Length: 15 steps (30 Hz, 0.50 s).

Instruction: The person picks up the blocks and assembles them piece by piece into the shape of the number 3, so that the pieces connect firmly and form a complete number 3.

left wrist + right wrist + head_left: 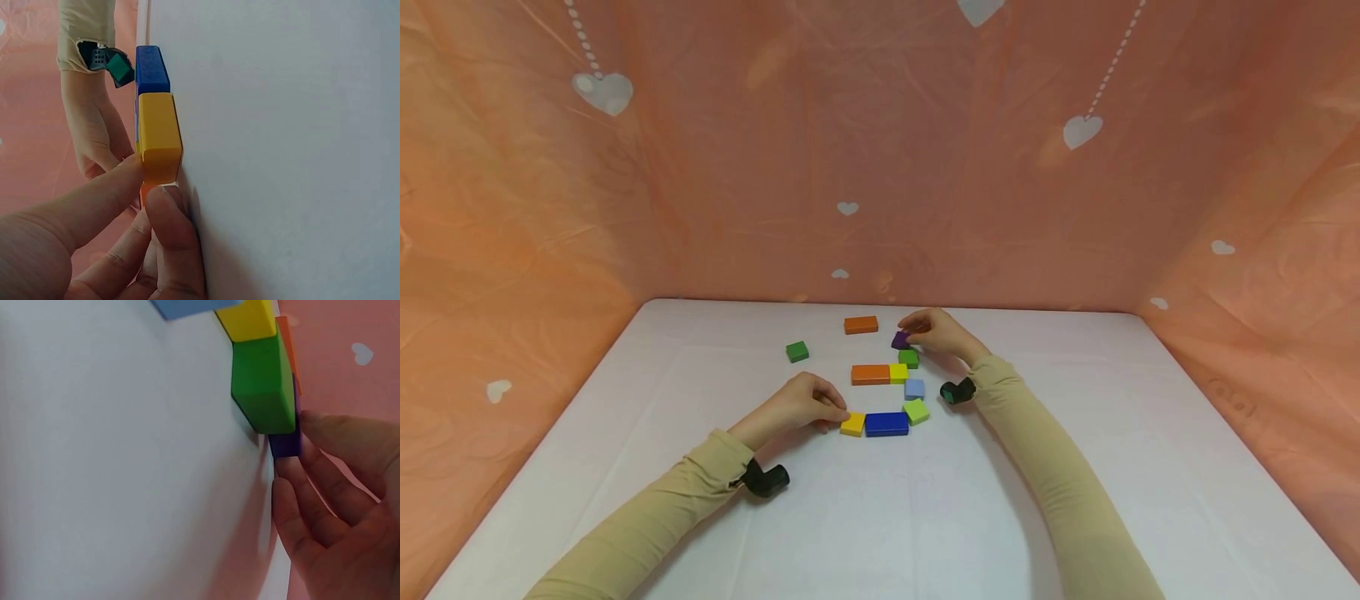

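My left hand (805, 402) is at the left end of the near row, its fingertips on a small amber-yellow block (852, 424). Right beside that block lies a long dark blue block (887, 424). Farther back, my right hand (942, 332) holds a small purple block (900, 340) between thumb and fingers, just behind a green block (908, 359). In the right wrist view the green block (262, 387) partly hides the purple block (286, 445). The left wrist view has the amber-yellow block (161, 134) up close, against the blue block (152, 69).
An orange block (870, 375) touches a yellow block (898, 373) in the middle row. Light blue (914, 389) and tilted lime (916, 411) blocks continue toward me. Another orange block (861, 325) lies at the back, a green one (797, 352) to the left. A patterned curtain surrounds the white table (985, 533).
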{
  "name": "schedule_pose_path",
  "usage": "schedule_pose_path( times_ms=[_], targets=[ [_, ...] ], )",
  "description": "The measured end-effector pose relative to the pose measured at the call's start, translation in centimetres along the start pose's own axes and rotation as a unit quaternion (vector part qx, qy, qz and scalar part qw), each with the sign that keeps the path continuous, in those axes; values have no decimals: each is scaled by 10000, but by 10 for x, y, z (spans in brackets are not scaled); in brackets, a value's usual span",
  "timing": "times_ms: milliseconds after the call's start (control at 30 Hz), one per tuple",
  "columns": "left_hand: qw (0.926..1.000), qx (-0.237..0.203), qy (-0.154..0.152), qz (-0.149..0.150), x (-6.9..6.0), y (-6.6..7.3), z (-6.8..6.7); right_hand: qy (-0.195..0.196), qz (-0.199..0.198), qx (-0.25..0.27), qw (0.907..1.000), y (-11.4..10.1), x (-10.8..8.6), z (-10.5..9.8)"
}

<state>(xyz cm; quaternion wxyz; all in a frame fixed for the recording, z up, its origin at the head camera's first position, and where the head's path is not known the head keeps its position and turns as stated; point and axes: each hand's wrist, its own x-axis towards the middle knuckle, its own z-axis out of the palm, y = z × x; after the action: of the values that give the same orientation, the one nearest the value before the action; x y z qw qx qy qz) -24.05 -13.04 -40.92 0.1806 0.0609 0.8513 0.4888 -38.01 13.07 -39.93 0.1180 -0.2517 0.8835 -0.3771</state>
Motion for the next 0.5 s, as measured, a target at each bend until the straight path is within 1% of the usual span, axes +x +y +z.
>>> schedule_pose_path(
  times_ms=[300,500],
  targets=[
    [10000,-12,35,-4,0,0,1,-58,-60,150,9999,1,-1,-1],
    [10000,6,55,17,0,0,1,-64,47,251,9997,0,-2,-2]
  ],
)
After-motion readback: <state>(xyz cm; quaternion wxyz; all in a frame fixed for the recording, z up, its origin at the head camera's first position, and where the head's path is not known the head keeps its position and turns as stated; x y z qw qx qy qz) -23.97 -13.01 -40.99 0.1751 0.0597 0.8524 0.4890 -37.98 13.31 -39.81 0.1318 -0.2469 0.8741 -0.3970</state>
